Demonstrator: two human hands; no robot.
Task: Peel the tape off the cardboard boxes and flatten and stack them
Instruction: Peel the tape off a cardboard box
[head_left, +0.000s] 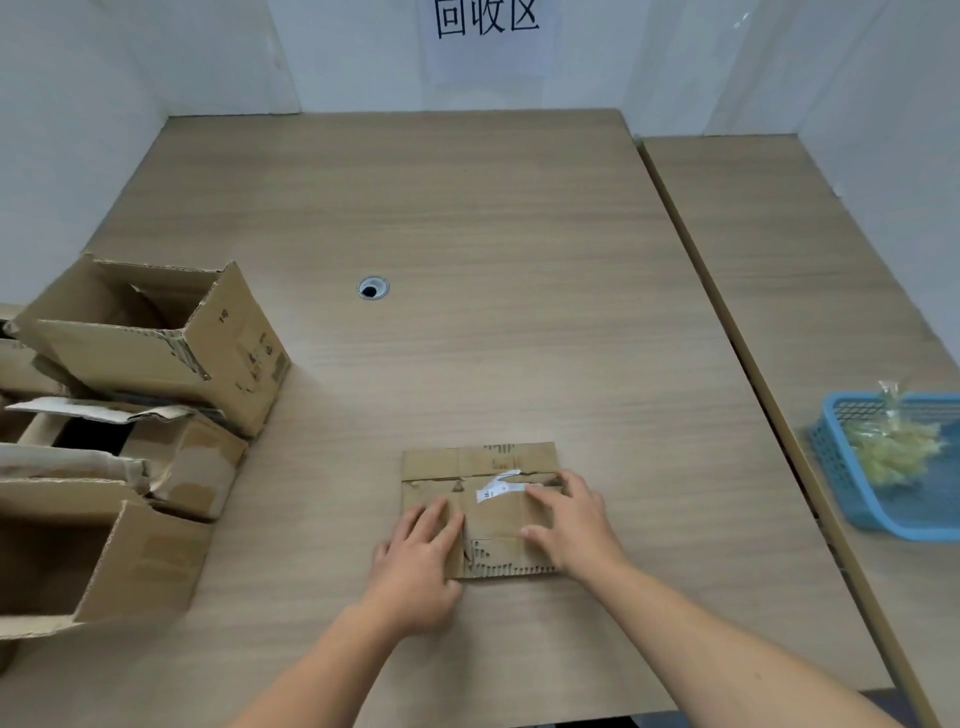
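A flattened cardboard box (480, 462) lies on the wooden table (467, 234) near the front middle, with a torn white label (496, 488) on it. My left hand (418, 564) presses flat on its left part, fingers straight. My right hand (571, 525) presses flat on its right part, fingers spread toward the label. Several unflattened boxes stand at the left: an open upright box (156, 338) at the back, a crumpled one (171, 457) in the middle and an open one (98, 556) at the front.
A blue plastic basket (852, 499) holding crumpled clear tape (891, 441) sits on the adjoining table at the right. A round cable hole (373, 288) is in the table's middle. White walls enclose the back, with a paper sign (485, 31).
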